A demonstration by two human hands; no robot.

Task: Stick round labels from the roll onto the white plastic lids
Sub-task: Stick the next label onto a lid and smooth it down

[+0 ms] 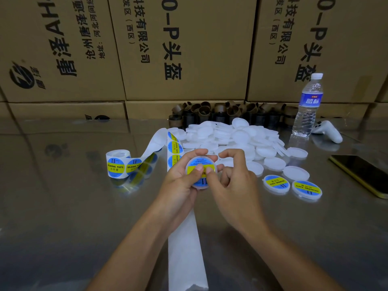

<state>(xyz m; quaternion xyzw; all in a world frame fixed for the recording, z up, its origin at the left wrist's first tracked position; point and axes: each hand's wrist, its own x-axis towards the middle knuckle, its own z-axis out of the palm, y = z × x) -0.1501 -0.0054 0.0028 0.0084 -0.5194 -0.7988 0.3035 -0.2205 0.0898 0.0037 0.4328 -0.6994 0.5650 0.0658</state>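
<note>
My left hand (pixel 181 181) grips a white plastic lid (pixel 197 163) from below, its thumb pressing on the blue and yellow round label (pixel 192 169) on top. My right hand (pixel 233 179) has its thumb on the same label, the other fingers curled beside the lid. The label roll (pixel 116 164) stands at the left, its strip (pixel 174 147) running behind my hands. Empty backing paper (pixel 184 248) trails toward me. A heap of unlabelled lids (pixel 231 139) lies behind. Two labelled lids (pixel 276 183) (pixel 307 189) sit to the right.
The table (pixel 63 206) is shiny metal. A water bottle (pixel 307 106) stands at the back right beside a white controller (pixel 327 130). A phone (pixel 363 173) lies at the right edge. Brown cardboard cores (pixel 220 113) are piled before stacked cartons (pixel 184 49).
</note>
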